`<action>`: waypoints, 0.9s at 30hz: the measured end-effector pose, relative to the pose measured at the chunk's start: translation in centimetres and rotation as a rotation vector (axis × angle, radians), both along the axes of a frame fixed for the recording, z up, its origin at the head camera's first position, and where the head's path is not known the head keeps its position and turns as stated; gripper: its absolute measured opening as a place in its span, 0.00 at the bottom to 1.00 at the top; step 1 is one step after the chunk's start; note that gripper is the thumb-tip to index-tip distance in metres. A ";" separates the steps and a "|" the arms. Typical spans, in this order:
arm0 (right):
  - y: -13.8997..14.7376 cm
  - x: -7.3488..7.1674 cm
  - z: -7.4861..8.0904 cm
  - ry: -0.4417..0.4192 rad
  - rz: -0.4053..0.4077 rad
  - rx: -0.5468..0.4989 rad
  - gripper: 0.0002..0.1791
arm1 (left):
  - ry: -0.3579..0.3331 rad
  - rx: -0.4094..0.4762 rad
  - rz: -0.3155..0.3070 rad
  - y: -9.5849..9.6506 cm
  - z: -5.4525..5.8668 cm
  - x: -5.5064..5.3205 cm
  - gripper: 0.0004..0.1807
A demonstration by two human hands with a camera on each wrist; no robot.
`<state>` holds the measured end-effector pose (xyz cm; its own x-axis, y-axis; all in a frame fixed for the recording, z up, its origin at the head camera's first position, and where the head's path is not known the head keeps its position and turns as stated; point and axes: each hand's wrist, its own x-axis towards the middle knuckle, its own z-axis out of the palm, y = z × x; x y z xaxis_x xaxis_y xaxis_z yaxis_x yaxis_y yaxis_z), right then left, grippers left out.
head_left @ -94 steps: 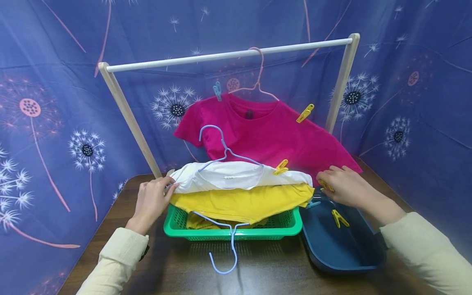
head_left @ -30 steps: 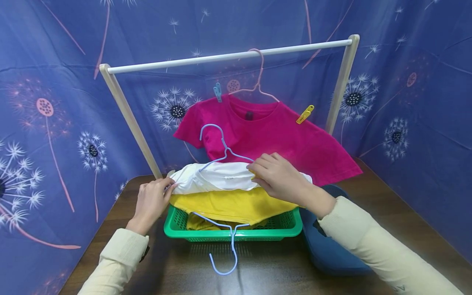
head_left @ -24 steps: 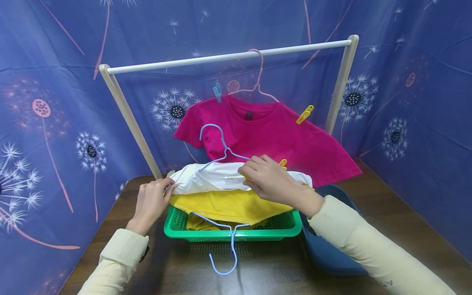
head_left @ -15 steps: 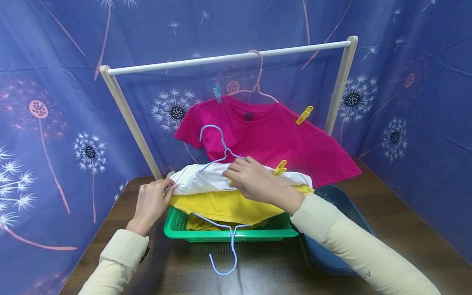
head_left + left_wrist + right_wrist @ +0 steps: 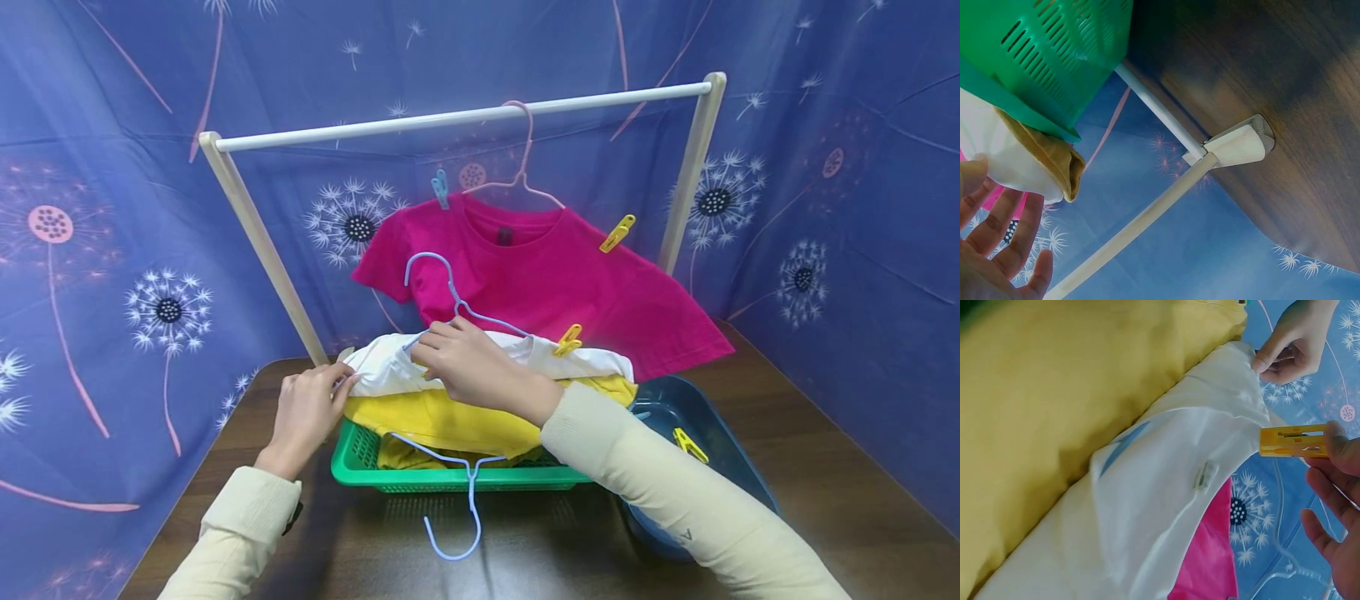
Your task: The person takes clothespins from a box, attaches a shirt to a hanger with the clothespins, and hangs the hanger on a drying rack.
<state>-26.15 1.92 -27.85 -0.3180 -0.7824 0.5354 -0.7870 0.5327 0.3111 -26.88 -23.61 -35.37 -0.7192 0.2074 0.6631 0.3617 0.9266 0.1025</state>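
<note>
My left hand (image 5: 307,408) pinches the left end of the white T-shirt (image 5: 382,367). In my right hand (image 5: 480,367) is a yellow clothespin (image 5: 1291,440), held between thumb and fingers; the right wrist view puts its tip against or just at the white fabric near the collar. A blue hanger (image 5: 452,283) rises from the white T-shirt's neck. Another yellow clothespin (image 5: 568,341) is clipped to this T-shirt's right shoulder. Below it a yellow garment (image 5: 442,417) lies over the green basket (image 5: 480,480), with a second blue hanger (image 5: 474,508) sticking out in front.
Behind, a magenta T-shirt (image 5: 517,267) hangs by a pink hanger (image 5: 522,158) from the rack's white bar (image 5: 375,127). One blue clip (image 5: 440,189) and a yellow clip (image 5: 617,234) sit on it. A dark blue basin (image 5: 738,471) at right contains a yellow clothespin (image 5: 690,446).
My right hand has come from over the basin, bringing the yellow clothespin leftward across the white T-shirt to the left side of its collar. The left hand has stayed in place.
</note>
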 end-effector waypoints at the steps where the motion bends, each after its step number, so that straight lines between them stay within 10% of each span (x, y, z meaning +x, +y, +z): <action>1: -0.3 -0.1 0.1 -0.002 0.004 -0.003 0.12 | -0.003 0.000 0.001 0.0 0.0 0.0 0.06; 27: -6.3 -2.8 1.3 -0.110 -0.031 -0.093 0.04 | 0.035 -0.001 -0.020 -0.2 -0.3 -0.2 0.04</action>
